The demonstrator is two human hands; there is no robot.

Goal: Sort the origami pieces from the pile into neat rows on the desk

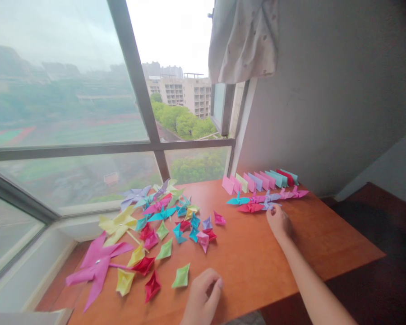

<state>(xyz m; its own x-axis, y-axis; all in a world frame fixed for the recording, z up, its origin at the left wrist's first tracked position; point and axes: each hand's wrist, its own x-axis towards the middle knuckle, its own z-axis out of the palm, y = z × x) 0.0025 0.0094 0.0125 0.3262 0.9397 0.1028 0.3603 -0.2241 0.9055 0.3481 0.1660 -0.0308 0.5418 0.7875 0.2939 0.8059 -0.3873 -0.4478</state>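
Note:
My right hand reaches over the table with its fingers pinched at a lavender paper crane. That crane sits at the near edge of a small group, beside a red paper crane and a blue paper crane. Behind it are another lavender crane and several pink cranes. Near the table's front edge, my left hand rests with fingers loosely curled and nothing visible in them. The nearest thing to it is a light green paper boat, just to its left and apart from it.
Several folded paper cards stand in a row at the back right of the wooden table. Paper boats, cranes and pinwheels, including a large pink pinwheel, crowd the left side. Windows border the left and back, a grey wall the right.

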